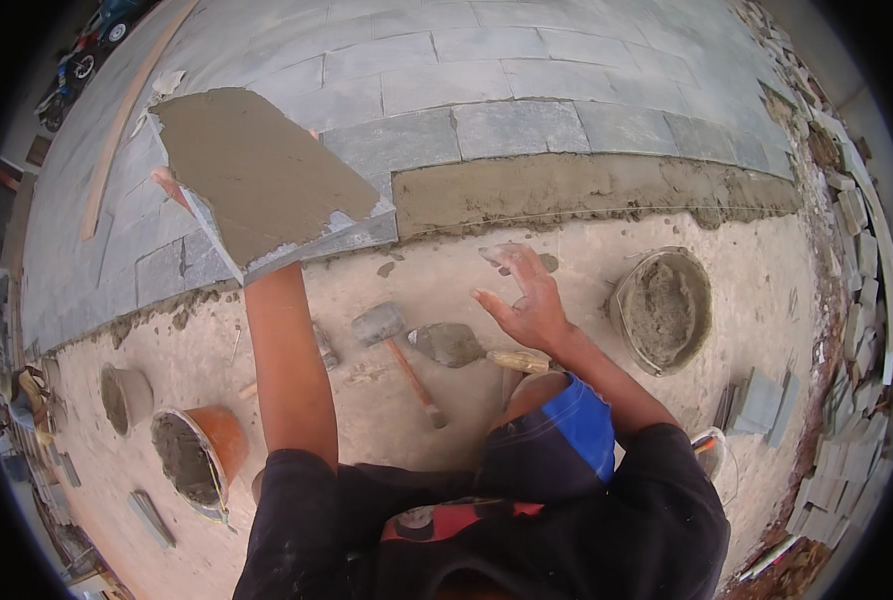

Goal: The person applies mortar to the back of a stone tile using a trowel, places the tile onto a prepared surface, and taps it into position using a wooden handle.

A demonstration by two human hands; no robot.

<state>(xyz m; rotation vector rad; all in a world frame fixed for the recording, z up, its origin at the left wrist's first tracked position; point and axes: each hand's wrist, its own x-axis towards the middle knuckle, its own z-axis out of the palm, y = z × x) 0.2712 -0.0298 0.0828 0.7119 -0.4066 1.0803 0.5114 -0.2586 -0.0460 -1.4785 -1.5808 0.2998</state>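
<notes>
A grey stone tile, its upper face coated with wet mortar (262, 170), is held up at the left, tilted. My left hand (170, 187) supports it from beneath; fingertips show past its left edge, and the tile hides the rest. My right hand (532, 305) is empty, fingers apart, over the concrete just short of the mortar bed (577, 188). That bed runs along the front row of laid grey tiles (517, 128), with a thin string stretched over it. Below my right hand lies a trowel (447, 343) with a wooden handle. A rubber mallet (379, 324) rests left of it.
A bucket of mortar (707, 310) stands at the right. An orange bucket (229, 440) and a grey one (137, 395) sit at the left. Loose tiles (762, 402) lean at the right, near long tile stacks (842, 470). A wooden plank (132, 120) lies on the paving.
</notes>
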